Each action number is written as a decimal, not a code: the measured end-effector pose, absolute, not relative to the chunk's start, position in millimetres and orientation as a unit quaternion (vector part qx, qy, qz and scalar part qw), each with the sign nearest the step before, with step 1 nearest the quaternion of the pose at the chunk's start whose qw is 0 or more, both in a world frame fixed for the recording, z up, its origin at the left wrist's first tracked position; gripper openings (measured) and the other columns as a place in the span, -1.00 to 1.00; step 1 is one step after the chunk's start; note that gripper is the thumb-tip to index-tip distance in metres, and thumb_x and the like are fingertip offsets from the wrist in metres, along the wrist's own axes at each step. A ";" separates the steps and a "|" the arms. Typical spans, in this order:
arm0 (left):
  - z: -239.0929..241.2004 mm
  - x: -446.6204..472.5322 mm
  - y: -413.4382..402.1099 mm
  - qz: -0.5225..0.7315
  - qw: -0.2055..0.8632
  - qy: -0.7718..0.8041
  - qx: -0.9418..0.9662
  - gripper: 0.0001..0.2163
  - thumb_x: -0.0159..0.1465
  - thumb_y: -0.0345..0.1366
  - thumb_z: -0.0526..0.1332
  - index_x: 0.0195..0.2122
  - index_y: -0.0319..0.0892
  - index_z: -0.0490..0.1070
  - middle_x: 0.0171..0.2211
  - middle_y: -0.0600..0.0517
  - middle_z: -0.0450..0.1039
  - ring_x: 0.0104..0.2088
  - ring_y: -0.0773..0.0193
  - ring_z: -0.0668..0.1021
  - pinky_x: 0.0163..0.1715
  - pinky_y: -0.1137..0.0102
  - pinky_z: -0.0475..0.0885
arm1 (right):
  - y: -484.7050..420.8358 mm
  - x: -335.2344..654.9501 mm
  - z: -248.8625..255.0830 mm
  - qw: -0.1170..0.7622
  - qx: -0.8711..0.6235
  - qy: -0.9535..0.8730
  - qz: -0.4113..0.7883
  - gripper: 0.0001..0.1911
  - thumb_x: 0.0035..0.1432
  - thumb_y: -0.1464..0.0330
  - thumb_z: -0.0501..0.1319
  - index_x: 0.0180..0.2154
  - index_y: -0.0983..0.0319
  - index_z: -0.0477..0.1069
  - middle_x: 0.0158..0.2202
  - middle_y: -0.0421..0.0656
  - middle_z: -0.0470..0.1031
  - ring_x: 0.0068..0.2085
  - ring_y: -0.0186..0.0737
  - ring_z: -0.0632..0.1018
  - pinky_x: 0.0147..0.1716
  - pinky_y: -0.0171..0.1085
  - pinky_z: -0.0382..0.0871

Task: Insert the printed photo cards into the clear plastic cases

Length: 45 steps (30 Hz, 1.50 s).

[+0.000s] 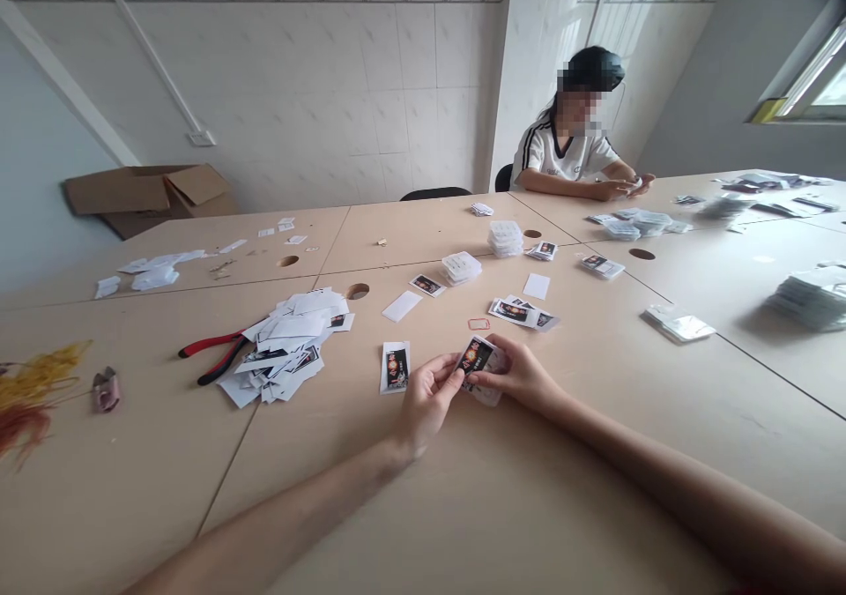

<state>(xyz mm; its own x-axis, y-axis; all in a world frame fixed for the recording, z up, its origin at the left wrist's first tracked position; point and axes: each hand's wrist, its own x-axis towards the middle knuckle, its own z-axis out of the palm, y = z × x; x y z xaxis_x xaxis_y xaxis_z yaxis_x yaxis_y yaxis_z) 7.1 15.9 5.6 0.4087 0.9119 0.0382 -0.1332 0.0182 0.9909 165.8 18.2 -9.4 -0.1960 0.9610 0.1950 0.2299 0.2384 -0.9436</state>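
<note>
My left hand [428, 404] and my right hand [516, 375] meet over the beige table [310, 524]. Between them they hold a small stack of printed cards [477, 359], with a dark picture on the top card. One similar card [395, 368] lies face up just left of my left hand. A loose heap of white paper slips and cards [284, 353] sits further left. Beyond my right hand lie a few more printed cards [516, 313] and a small red rubber band [478, 323].
Red-handled pliers [218, 355] lie left of the heap, near yellow and orange strands [33, 397]. Stacks of clear packets [506, 239] stand further off. A seated person [561, 159] handles something small at the far side. Holes pierce the tabletop. Flattened cardboard [149, 194] lies behind the table.
</note>
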 end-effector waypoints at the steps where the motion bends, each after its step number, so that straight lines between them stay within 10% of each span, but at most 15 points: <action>1: 5.1 7.0 16.0 0.417 0.622 0.350 0.563 -0.72 0.12 -0.32 0.12 -0.14 -0.26 0.34 -0.12 -0.09 0.39 -0.11 0.19 0.42 -0.11 0.36 0.30 | 18.7 166.0 -9.5 0.439 -0.454 -0.653 0.418 -0.64 -0.17 0.19 0.26 -0.35 0.27 0.27 -0.49 -0.23 0.33 -0.48 -0.35 0.34 -0.55 -0.40 0.21; 26: 2.3 7.6 16.0 0.425 0.564 0.393 0.589 -0.82 0.10 -0.22 0.14 -0.45 -0.27 0.33 -0.50 0.07 0.37 -0.45 0.40 0.42 -0.43 0.54 0.32 | 10.9 164.4 0.1 0.411 -0.471 -0.702 0.342 -0.73 -0.20 0.23 0.27 -0.57 0.25 0.23 -0.67 -0.35 0.11 -0.62 -0.47 0.12 -0.67 -0.43 -0.05; 38: 1.2 6.7 18.4 0.421 0.597 0.351 0.585 -0.84 0.12 -0.31 0.13 -0.28 -0.22 0.25 -0.26 -0.03 0.41 -0.18 0.26 0.44 -0.16 0.39 0.31 | 11.7 158.0 -2.2 0.524 -0.437 -0.580 0.444 -0.57 -0.08 0.21 0.19 -0.15 0.22 0.18 -0.33 -0.15 0.40 -0.32 -0.24 0.44 -0.39 -0.28 0.35; 45: -1.0 4.9 18.7 0.403 0.607 0.331 0.599 -0.78 0.13 -0.32 0.10 -0.18 -0.21 0.23 -0.22 -0.06 0.42 -0.17 0.24 0.46 -0.14 0.32 0.32 | 2.0 150.9 -5.4 0.499 -0.476 -0.590 0.420 -0.45 0.02 0.23 0.10 0.02 0.13 -0.09 -0.46 -0.26 0.35 -0.60 -0.38 0.36 -0.64 -0.36 0.31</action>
